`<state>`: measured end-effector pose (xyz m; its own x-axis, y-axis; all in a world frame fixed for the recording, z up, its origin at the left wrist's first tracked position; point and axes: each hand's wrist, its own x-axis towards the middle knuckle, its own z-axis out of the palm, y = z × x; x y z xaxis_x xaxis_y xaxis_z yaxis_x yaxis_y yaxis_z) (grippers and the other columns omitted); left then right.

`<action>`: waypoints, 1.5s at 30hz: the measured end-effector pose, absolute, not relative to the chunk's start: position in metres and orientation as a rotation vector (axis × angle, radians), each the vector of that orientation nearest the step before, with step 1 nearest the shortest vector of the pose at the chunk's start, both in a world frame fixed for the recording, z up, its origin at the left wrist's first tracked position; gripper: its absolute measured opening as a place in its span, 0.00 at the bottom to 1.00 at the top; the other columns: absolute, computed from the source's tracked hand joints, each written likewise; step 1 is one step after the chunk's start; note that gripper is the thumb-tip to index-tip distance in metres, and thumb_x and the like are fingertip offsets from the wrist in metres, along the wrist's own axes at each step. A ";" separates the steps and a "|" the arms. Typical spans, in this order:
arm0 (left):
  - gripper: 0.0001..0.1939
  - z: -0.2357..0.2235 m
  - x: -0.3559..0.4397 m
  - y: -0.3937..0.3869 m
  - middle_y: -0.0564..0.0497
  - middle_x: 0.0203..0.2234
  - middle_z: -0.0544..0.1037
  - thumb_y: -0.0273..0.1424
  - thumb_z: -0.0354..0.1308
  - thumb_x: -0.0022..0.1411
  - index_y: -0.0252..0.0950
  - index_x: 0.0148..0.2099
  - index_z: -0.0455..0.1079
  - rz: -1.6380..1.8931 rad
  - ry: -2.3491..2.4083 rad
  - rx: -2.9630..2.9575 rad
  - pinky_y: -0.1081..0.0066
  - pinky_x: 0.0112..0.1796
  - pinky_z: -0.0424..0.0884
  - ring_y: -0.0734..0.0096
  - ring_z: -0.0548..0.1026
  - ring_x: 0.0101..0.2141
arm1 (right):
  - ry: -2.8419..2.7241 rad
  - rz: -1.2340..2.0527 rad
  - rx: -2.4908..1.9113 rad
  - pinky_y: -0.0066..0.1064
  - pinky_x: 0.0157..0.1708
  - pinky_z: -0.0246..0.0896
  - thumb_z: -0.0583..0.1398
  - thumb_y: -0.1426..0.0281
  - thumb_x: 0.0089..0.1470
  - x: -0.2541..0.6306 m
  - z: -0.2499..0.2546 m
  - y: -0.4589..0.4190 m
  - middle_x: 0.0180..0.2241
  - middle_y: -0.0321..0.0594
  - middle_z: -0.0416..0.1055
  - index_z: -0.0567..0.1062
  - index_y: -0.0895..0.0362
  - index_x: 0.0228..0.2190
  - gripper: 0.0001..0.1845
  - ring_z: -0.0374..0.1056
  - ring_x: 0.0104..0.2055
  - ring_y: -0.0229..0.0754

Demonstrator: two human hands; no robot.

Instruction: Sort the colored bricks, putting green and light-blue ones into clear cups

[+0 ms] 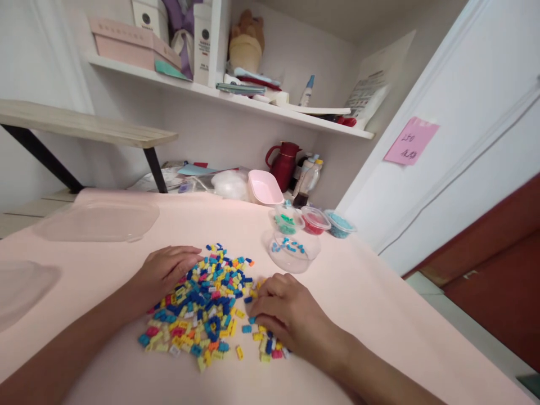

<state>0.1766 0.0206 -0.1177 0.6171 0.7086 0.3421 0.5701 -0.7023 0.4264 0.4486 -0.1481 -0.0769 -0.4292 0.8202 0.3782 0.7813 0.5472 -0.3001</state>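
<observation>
A heap of small plastic bricks (208, 306) in blue, yellow, pink, white and orange lies on the pale pink tabletop (358, 304). My left hand (166, 270) rests palm down at the heap's left edge, fingers together and slightly curled over a few bricks. My right hand (282, 315) sits at the heap's right edge, fingers curled down onto the bricks; what its fingertips pinch is hidden. A clear bowl (292, 251) holding a few blue bricks stands just beyond my right hand.
Three small clear tubs with green (287, 220), red (314, 219) and light blue (340, 223) pieces stand behind the bowl. A clear lid (99, 220) lies at the back left. A pink dish (265, 188), a red jug (283, 163) and bottles sit under cluttered shelves.
</observation>
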 end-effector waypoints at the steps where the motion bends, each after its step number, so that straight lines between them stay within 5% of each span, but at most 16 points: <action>1: 0.26 -0.119 0.176 0.022 0.57 0.52 0.79 0.50 0.40 0.67 0.49 0.48 0.77 0.728 1.039 2.564 0.66 0.56 0.65 0.66 0.74 0.53 | -2.264 0.095 -1.274 0.35 0.41 0.60 0.59 0.71 0.62 0.451 -0.074 -0.149 0.35 0.40 0.74 0.79 0.51 0.38 0.08 0.68 0.38 0.42; 11: 0.23 -0.129 0.174 0.026 0.60 0.50 0.80 0.51 0.44 0.66 0.54 0.46 0.78 0.902 1.010 2.507 0.70 0.55 0.67 0.67 0.75 0.52 | -1.357 -0.089 -1.495 0.30 0.25 0.63 0.60 0.62 0.60 0.521 -0.045 -0.140 0.25 0.35 0.68 0.78 0.54 0.40 0.11 0.62 0.24 0.38; 17: 0.25 -0.123 0.173 0.027 0.58 0.50 0.80 0.52 0.42 0.66 0.52 0.47 0.78 0.825 1.010 2.563 0.69 0.54 0.68 0.66 0.76 0.51 | -1.432 -0.028 -1.496 0.31 0.26 0.65 0.56 0.64 0.62 0.522 -0.054 -0.135 0.38 0.40 0.71 0.72 0.52 0.54 0.19 0.66 0.26 0.36; 25: 0.26 -0.117 0.175 0.021 0.56 0.52 0.79 0.51 0.40 0.66 0.49 0.49 0.77 0.740 1.046 2.540 0.65 0.57 0.65 0.66 0.74 0.53 | -2.053 0.240 -1.203 0.36 0.43 0.63 0.59 0.70 0.62 0.461 -0.053 -0.158 0.37 0.41 0.76 0.79 0.51 0.41 0.09 0.69 0.40 0.43; 35: 0.25 -0.099 0.183 0.010 0.56 0.51 0.79 0.47 0.40 0.67 0.47 0.47 0.78 0.650 1.078 2.526 0.63 0.57 0.65 0.67 0.74 0.53 | -2.244 0.154 -1.374 0.35 0.39 0.55 0.64 0.64 0.58 0.433 -0.086 -0.156 0.31 0.38 0.73 0.76 0.53 0.32 0.06 0.65 0.37 0.42; 41: 0.26 -0.107 0.180 0.014 0.56 0.51 0.79 0.49 0.40 0.67 0.48 0.47 0.78 0.676 1.077 2.552 0.63 0.56 0.66 0.66 0.74 0.52 | -2.170 0.209 -1.330 0.34 0.39 0.58 0.65 0.69 0.57 0.432 -0.078 -0.155 0.30 0.36 0.74 0.76 0.53 0.29 0.04 0.67 0.35 0.40; 45: 0.25 -0.120 0.176 0.022 0.58 0.50 0.80 0.52 0.43 0.65 0.51 0.47 0.78 0.810 1.044 2.538 0.69 0.55 0.67 0.66 0.75 0.52 | -1.869 0.181 -1.367 0.30 0.31 0.61 0.63 0.67 0.58 0.459 -0.058 -0.152 0.27 0.37 0.73 0.77 0.54 0.30 0.05 0.66 0.29 0.39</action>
